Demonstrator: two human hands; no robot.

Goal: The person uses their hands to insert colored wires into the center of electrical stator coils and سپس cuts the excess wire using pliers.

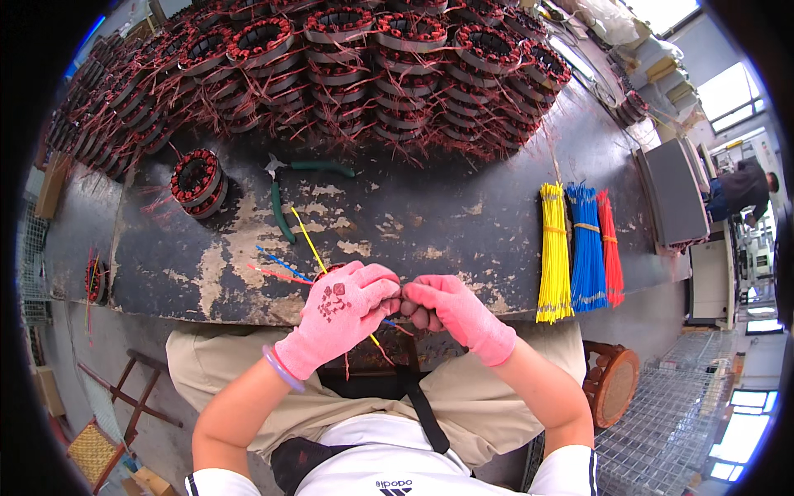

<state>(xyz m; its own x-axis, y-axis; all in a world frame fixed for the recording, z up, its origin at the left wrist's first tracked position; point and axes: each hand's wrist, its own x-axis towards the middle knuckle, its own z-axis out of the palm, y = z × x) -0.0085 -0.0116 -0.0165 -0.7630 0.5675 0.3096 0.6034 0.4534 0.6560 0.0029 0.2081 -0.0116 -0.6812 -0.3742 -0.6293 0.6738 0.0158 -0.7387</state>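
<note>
We see both hands in pink gloves meeting at frame centre, just below the table edge. Left hand [343, 310] & right hand [451, 310] have fingertips pinched together on thin wires [308, 240]: yellow, blue & red strands run up-left from the pinch onto the worn dark table [430, 219]. A motor coil [376, 347] sits under the hands on the lap, mostly hidden, w/ copper strands sticking out below. Green-handled pliers [281, 211] lie upper centre-left on the table, well apart from the hands. One lone coil [197, 180] stands left of the pliers. Across the top of the frame, a big stack of coils [347, 66]. At right, three wire bundles side by side: yellow bundle [552, 252], blue bundle [585, 248], red bundle [610, 248]. A wooden stool [610, 382] shows lower right.
</note>
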